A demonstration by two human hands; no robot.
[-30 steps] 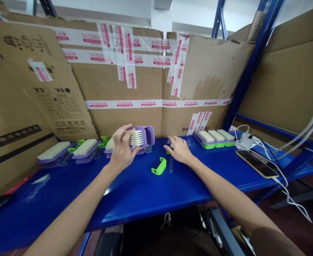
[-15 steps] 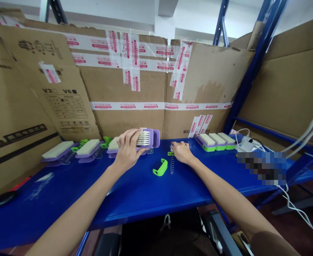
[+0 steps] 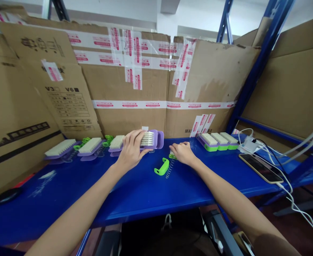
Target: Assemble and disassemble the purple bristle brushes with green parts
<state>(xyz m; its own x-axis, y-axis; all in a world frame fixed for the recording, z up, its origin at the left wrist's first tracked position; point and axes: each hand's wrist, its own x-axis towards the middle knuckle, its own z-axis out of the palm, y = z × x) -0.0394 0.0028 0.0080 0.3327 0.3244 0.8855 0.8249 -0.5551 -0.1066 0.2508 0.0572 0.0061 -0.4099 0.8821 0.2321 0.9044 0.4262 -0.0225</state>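
My left hand (image 3: 132, 148) is wrapped round a purple brush (image 3: 149, 139) with pale bristles, held above the blue table. My right hand (image 3: 182, 152) is low over the table with its fingers closed; a small green part (image 3: 172, 156) shows at the fingertips, and what they grip is mostly hidden. A metal spring (image 3: 169, 168) lies just below that hand. Left of the spring is a loose green bracket (image 3: 162, 167), touched by neither hand.
Purple brushes (image 3: 90, 146) with green parts between them line the back left. Several green-and-purple brushes (image 3: 220, 141) stand together at the back right. A phone (image 3: 260, 168) and white cables (image 3: 292, 204) lie at the right. Cardboard (image 3: 135, 121) walls the table's back.
The spring has tilted, its lower end now further left. My right hand has shifted slightly at the small green part. My left hand still holds the brush.
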